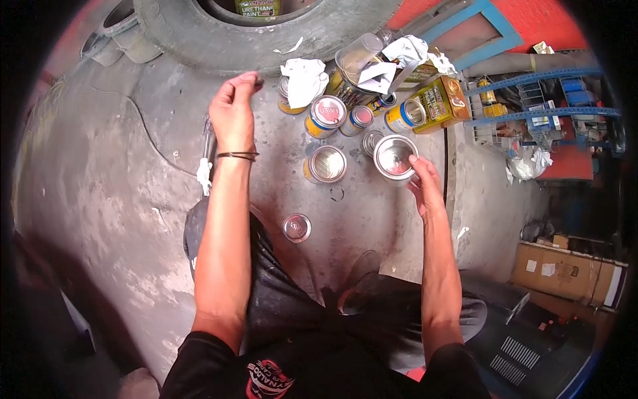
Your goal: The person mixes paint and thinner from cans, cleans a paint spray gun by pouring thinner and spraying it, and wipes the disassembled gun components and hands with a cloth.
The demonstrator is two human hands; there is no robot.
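Observation:
My right hand [425, 183] is closed on the rim and side of an open round tin [396, 157] with a shiny inside, at the right of the group of cans. My left hand [237, 110] is raised over the floor at the upper left, its fingers curled together near the thumb; whether anything small is between them cannot be made out. An open can [325, 164] with a yellow label stands between the hands. Below it a round metal lid [296, 227] lies on the floor. Behind are a red-topped can [326, 113] and a smaller one [361, 117].
A large tire [193, 40] lies at the top. Beside it stand a crumpled white cloth [306, 80], a green-yellow rectangular tin [438, 103] and a clear cup [362, 53]. Wire racks [531, 106] are at the right, with a cardboard box [565, 271] below.

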